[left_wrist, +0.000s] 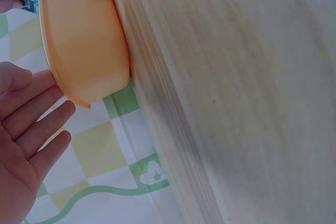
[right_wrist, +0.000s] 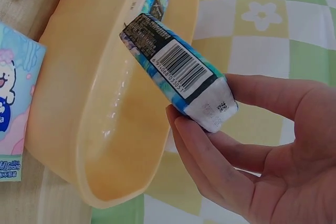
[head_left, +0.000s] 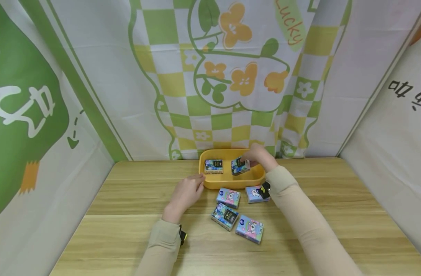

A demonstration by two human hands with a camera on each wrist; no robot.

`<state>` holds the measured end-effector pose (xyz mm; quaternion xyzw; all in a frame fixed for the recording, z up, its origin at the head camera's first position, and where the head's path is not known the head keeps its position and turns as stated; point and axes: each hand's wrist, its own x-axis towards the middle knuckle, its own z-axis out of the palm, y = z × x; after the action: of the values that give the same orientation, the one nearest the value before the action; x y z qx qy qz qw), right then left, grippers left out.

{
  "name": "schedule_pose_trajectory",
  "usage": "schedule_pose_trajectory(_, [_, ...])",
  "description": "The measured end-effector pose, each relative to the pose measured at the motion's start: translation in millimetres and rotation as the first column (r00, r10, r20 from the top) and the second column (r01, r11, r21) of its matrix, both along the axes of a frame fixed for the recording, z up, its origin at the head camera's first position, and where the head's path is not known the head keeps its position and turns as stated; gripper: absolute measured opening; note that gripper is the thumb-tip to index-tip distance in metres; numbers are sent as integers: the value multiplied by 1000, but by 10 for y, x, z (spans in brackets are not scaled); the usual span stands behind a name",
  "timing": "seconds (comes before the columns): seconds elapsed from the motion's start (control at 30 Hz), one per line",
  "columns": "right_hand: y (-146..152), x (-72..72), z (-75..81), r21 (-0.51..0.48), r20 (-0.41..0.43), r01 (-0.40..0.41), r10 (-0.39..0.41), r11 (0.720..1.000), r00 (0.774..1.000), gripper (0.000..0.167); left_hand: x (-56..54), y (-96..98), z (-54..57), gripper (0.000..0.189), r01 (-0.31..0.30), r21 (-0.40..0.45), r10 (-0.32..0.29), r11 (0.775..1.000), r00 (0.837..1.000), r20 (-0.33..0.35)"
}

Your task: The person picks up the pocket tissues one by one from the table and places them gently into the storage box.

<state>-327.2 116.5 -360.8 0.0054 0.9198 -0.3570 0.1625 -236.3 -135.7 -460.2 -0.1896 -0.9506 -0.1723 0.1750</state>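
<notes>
Right hand (head_left: 260, 156) first: it's at the right half of the yellow tray (head_left: 217, 184), clamped on a small blue pack (head_left: 238, 167). I've got it pinched by one end, fingers pressing from opposite sides, and that leaves the free end jutting toward my left, clear of my grip, a hold I'd guess suits the narrow space between the tray walls. The pack is tilted, barcode side facing my right wrist; whether its low edge meets the tray floor, I can't tell.

Over to the left hand (head_left: 187, 193), well apart from the right! Nothing clamped here: fingers fairly straight, fingertips touching the tray's near left corner, most likely to steady it. Just beyond those fingertips, inside the tray, another dark-labelled pack (head_left: 213, 167) lies flat, its long side along the tray's length, which looks like a tidy use of the room.

And between my forearms, on the wooden table (head_left: 134, 214), four more: a pink-and-blue pack (head_left: 228, 197) just this side of the tray, a dark-labelled one (head_left: 225, 217) nearer me, a bear-printed one (head_left: 249, 229) beside that, and a pale blue one (head_left: 254, 194) partly hidden by my right wrist. All lie at easy reach, I'd say.
</notes>
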Motion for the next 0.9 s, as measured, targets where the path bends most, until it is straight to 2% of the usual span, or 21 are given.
schedule_pose_trajectory(0.23, [-41,-74,-56,-5,29,28,-27,1000,999,47,5,-3,12,26,6,8,-6,1000,1000,0])
schedule_pose_trajectory(0.53, [-93,-209,-185,-36,69,71,-68,997,995,48,-2,-8,10,26,8,3,-8,1000,1000,4])
schedule_pose_trajectory(0.73, [-132,-286,-235,-14,86,93,-91,996,992,43,-2,-3,13,26,6,-1,-6,1000,1000,5])
schedule_pose_trajectory(0.9, [-140,-318,-273,37,86,74,-77,997,993,37,4,-5,12,26,3,-3,-3,1000,1000,7])
